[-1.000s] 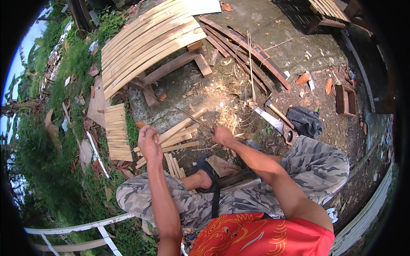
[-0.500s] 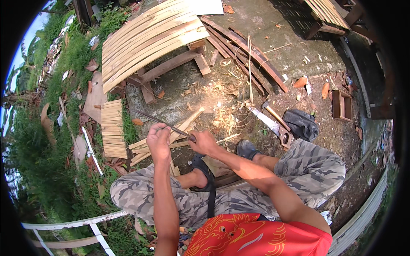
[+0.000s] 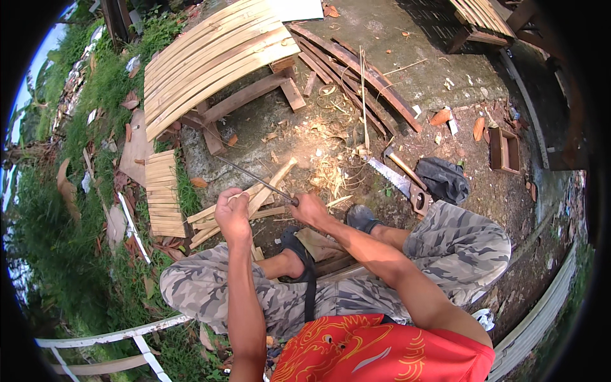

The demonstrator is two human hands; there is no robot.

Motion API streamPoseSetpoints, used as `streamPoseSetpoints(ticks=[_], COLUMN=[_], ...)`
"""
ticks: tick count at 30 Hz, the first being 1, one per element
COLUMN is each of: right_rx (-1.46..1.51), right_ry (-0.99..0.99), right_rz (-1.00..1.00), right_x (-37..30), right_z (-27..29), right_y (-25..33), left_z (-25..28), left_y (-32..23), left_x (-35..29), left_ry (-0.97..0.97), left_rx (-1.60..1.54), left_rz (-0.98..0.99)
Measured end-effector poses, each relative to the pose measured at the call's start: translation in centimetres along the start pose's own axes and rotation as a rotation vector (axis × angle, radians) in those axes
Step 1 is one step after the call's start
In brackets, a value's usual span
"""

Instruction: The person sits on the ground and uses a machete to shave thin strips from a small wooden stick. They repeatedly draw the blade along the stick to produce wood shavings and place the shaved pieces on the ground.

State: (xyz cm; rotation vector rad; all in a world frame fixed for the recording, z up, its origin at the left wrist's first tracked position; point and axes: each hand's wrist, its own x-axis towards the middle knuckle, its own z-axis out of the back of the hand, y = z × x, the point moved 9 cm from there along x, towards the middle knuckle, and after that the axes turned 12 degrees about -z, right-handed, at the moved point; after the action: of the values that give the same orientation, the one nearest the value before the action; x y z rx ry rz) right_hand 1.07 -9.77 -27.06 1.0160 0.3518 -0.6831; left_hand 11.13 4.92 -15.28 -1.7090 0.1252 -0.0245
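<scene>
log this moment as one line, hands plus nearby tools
right hand: gripping long thin tool | left hand: fingers curled beside tool, contents unclear | ground: handsaw, hammer

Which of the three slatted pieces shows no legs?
The small slatted panel left of the left hand; the large slatted bench and the upper-right slatted bench show wooden supports underneath.

No words, labels, brands, numbers or signs can be read at this outdoor work spot. The red cloth shirt [image 3: 449, 353] bears yellow line drawings [image 3: 415, 358] across its front, with no legible lettering; none can be made out on the silver-bladed handsaw with a brown handle [image 3: 391, 179] either.
</scene>
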Motion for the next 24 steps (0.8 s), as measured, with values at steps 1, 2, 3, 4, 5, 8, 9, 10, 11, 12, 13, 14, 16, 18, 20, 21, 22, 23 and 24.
streamPoseSetpoints(ticks=[1, 2, 3, 4, 5, 8, 9, 10, 11, 12, 13, 14, 16, 18, 20, 21, 22, 23, 24], right_rx=[-0.024, -0.089, -0.097, -0.069, -0.049, 0.001, -0.037, -0.079, -0.044, -0.034, -0.037, -0.045, -0.085, -0.09, -0.112, -0.138, -0.107, -0.105, -0.11], right_ry=[0.013, 0.024, 0.025, -0.011, 0.013, -0.001, -0.03, -0.07, -0.053, 0.001, 0.019, -0.008, -0.025, 0.02, -0.023, -0.075, -0.032, -0.021, 0.056], right_rz=[0.0, -0.078, -0.006, 0.092, 0.173, 0.139, 0.006, -0.136, -0.121, -0.055, -0.029, 0.003, 0.111, 0.292, 0.035, -0.12, -0.048, -0.052, -0.086], right_x=[-0.3, -0.3, -0.6, -1.0, -1.3, -1.3, -0.8, -0.4, -0.6, -0.6, -0.8, -0.7, -1.0, -1.5, -0.1, 0.1, 0.1, 0.1, 0.0], right_z=[-0.3, -0.4, -0.7, -0.5, -0.6, -0.4, 0.1, 0.8, 0.3, -0.1, -0.8, -0.7, -1.0, -1.5, -0.5, 0.0, -0.2, -0.4, -1.2], right_y=[0.2, -0.6, 0.3, 1.4, 2.0, 1.4, -0.2, -2.0, -1.9, -1.8, -1.5, -1.1, -0.2, 1.2, -1.2, -2.5, -1.9, -1.9, -2.2], left_z=[0.1, 0.7, 0.6, 0.4, 0.4, 0.4, 0.3, 0.2, 0.5, 1.0, 1.8, 1.4, 2.3, 2.4, 2.4, 2.5, 2.6, 2.5, 3.0], left_y=[-0.2, 0.1, -0.4, -0.5, -0.5, 0.0, 0.2, 0.4, 0.2, 0.0, 0.2, 0.1, 0.2, 0.3, 0.6, 0.5, 0.4, 0.3, 0.3], left_x=[0.1, -0.1, 0.1, 0.3, 0.2, -0.4, -0.5, -0.7, -0.2, 0.2, 0.3, 1.1, 1.0, 0.9, 0.4, 0.4, 0.4, 0.4, 0.3], left_ry=[-0.025, -0.093, -0.084, -0.063, -0.05, -0.02, 0.005, 0.037, -0.006, -0.043, -0.116, -0.083, -0.115, -0.113, -0.121, -0.128, -0.139, -0.129, -0.161], left_rx=[-0.015, -0.002, -0.028, -0.026, -0.013, -0.001, 0.027, 0.051, 0.01, -0.031, -0.061, -0.072, -0.047, -0.06, -0.05, -0.051, -0.054, -0.06, -0.051], left_rz=[-0.014, 0.028, -0.016, -0.02, -0.015, 0.008, 0.012, 0.027, -0.006, -0.018, 0.002, -0.021, 0.015, 0.012, 0.022, 0.019, 0.007, -0.002, 0.017])
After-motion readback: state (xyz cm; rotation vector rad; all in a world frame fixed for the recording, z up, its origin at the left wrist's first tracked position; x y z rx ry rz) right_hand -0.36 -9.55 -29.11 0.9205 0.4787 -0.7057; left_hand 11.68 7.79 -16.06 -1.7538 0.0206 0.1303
